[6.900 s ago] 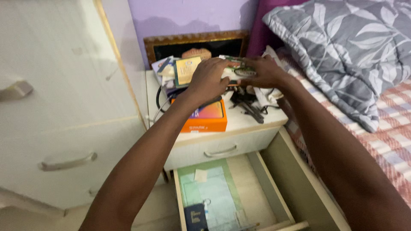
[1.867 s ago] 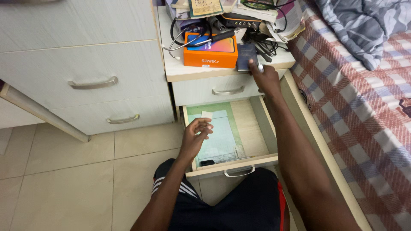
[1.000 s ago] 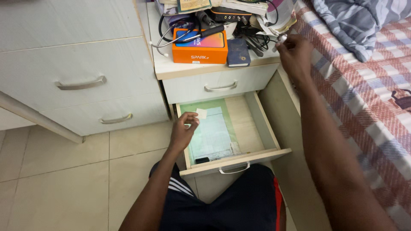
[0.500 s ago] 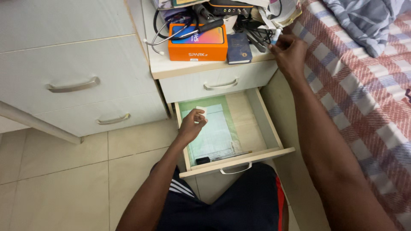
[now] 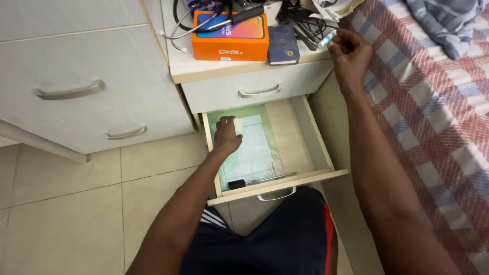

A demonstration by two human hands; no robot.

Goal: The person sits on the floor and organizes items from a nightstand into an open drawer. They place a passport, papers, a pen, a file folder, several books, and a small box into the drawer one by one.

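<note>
We only get one view here, a head-worn camera looking steeply down from above, so there's no second view to share anything with. It faces the front of a nightstand [image 5: 239, 71], whose top runs off the upper edge, and we look almost straight into its open bottom drawer [image 5: 316, 147] near the middle. Both forearms come in from the bottom edge, so we're close, arm's reach from everything. The left hand [image 5: 226, 136] sits mid-picture over the drawer, the right hand [image 5: 351, 51] up near the top right. A dresser [image 5: 76, 61] fills the left side, a checked bedsheet [image 5: 433, 112] the right, floor tiles [image 5: 66, 203] bottom left.
</note>
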